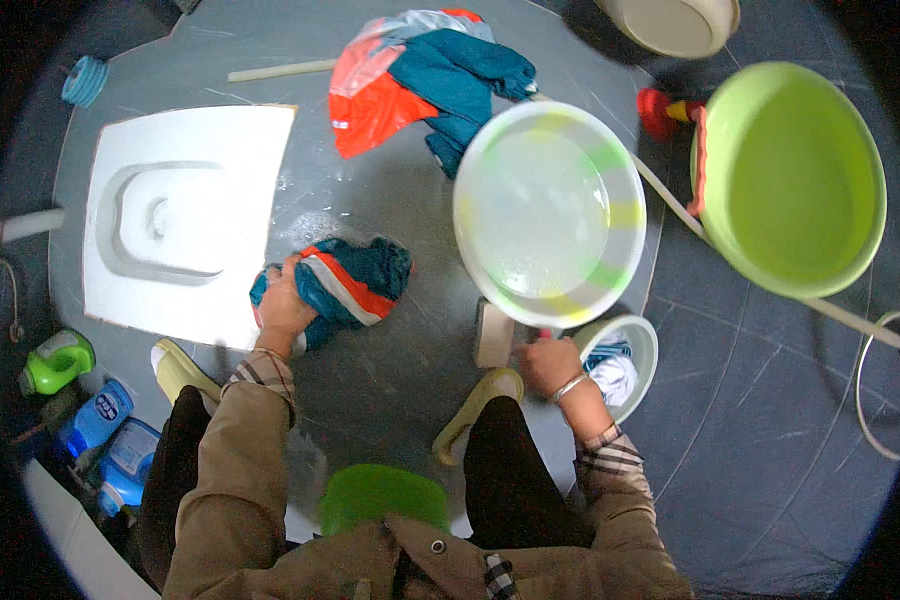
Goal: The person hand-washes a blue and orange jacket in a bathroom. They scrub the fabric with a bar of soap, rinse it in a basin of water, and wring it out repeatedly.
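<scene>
A wet teal garment with orange and white stripes (345, 281) lies bunched on the grey tiled floor, and my left hand (285, 300) grips its left end. My right hand (551, 367) is closed around a small object with a red part, mostly hidden by my fingers, just below the rim of a white basin. That white basin (547, 315) has green and yellow patches and holds cloudy water. Beside my right wrist stands a small pale bucket (647, 367) with white and teal cloth inside. An orange, teal and grey garment (450, 82) lies behind the basin.
A white squat toilet (255, 225) is set in the floor at left. Green (60, 362) and blue (96, 420) bottles stand lower left. At right are a large green tub (795, 180), a red plunger (654, 114) and a pale hose (667, 196). A beige block (493, 334) lies near my right slipper.
</scene>
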Demonstrator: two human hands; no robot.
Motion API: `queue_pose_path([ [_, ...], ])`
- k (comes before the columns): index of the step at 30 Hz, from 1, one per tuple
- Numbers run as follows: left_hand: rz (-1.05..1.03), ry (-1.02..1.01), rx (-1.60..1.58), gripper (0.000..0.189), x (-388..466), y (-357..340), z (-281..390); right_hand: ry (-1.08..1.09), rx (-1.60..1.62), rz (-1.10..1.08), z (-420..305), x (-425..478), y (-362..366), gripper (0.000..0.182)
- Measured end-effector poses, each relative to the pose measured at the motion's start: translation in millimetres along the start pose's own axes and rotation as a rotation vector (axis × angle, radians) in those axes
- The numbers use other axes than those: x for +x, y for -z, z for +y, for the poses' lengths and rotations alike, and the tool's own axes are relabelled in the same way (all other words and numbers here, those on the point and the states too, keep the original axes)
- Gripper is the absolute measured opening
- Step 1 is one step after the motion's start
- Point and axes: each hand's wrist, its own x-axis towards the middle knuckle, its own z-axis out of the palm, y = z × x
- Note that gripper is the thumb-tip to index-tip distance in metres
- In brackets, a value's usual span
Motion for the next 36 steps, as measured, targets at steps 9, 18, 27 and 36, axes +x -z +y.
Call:
queue_pose_path([
  [9,-0.039,0.071,0.037,0.08,-3,12,8,0.032,0.051,1.016,-62,234,209,0.06],
  [18,-0.048,0.058,-0.072,0.074,0,10,0,-0.168,0.048,0.678,-54,315,214,0.036],
  [27,0.156,0.008,-0.271,0.065,-12,-7,-23,-0.031,0.132,0.551,-169,209,71,0.024],
  [36,0.414,0.038,-0.735,0.036,-104,-35,-78,-0.17,0.423,0.203,-226,97,-26,0.056],
])
